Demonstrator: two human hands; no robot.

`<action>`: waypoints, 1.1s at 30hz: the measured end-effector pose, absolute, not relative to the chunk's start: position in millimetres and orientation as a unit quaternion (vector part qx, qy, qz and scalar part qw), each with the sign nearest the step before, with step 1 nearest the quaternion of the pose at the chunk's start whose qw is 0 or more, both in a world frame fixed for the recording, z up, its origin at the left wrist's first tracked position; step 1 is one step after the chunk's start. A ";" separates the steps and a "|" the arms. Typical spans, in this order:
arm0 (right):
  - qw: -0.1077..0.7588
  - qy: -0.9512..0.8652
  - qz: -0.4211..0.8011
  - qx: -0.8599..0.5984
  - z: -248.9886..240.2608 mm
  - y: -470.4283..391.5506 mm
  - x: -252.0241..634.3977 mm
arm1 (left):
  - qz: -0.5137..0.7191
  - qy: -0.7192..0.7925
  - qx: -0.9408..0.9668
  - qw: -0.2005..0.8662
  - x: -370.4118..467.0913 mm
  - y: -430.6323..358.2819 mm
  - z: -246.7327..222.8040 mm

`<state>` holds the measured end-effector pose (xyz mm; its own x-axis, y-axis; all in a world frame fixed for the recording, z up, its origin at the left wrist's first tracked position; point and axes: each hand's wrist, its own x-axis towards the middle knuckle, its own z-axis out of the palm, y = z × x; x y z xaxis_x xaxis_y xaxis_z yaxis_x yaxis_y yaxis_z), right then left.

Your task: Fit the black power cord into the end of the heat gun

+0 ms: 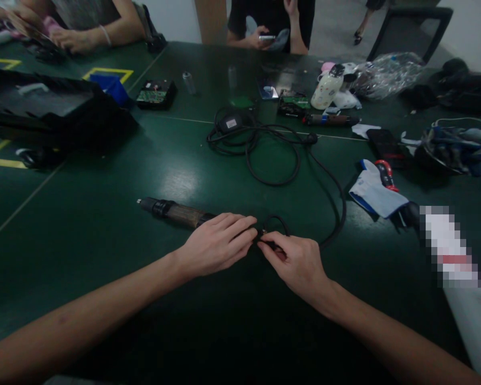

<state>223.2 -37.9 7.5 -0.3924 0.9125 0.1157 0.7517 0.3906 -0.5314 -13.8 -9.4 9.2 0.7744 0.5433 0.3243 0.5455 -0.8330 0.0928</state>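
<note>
On the green table, an electric screwdriver [180, 213] lies nearly level, its bit pointing left. My left hand [220, 240] is closed over its rear end, which the fingers partly hide. Right beside it, my right hand [294, 259] pinches the black cable's plug end at the tool's tail; whether the plug is seated cannot be seen. From there the black cable [342, 198] curves up the table in loose coils to a dark power adapter [231, 123] with a white label.
A black case [60, 128] stands at left by a blue bin [110, 88]. Farther back are circuit-board units [155, 95], a bottle [327, 88] and another electric screwdriver [333, 120]. A work glove [377, 190] and red-black handle [387, 175] lie right. People sit across the table.
</note>
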 end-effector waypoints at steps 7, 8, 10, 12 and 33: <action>0.198 -0.806 0.203 -0.519 7.0 -37.9 223.4 | -0.184 -0.291 -0.939 0.009 -13.8 -9.6 9.7; 0.200 -0.806 0.203 -0.520 6.7 -38.0 223.3 | -0.182 -0.291 -0.939 0.007 -13.9 -9.7 10.0; 0.199 -0.806 0.204 -0.519 6.3 -38.2 223.2 | -0.172 -0.285 -0.943 0.001 -14.3 -10.2 10.7; 0.199 -0.806 0.203 -0.520 6.1 -38.3 223.2 | -0.167 -0.281 -0.945 0.003 -14.8 -10.5 11.2; 0.197 -0.810 0.206 -0.513 9.0 -37.8 222.8 | -0.172 -0.285 -0.943 0.009 -16.0 -9.0 9.8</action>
